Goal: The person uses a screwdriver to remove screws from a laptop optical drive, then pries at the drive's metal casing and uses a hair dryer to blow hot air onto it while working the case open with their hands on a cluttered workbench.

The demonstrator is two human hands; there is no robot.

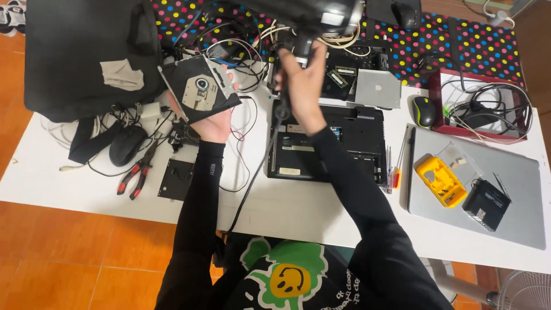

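Note:
My left hand [215,123] holds a flat black optical disc drive [198,89] tilted up above the white table [298,209], its metal plate and centre spindle facing me. Raised over the table's far side, my right hand [301,80] grips a black lamp arm [298,49] near a dark lamp head [310,11]. Below both hands lies an opened black laptop base [344,143], underside up, partly hidden by my right forearm.
A black bag [86,51] and tangled cables sit at far left, with a black mouse [127,144] and red-handled pliers [138,172]. At right lie a grey laptop [516,201] bearing a yellow tool and black box, a second mouse [423,111], screwdrivers [392,172] and a red tray [439,103].

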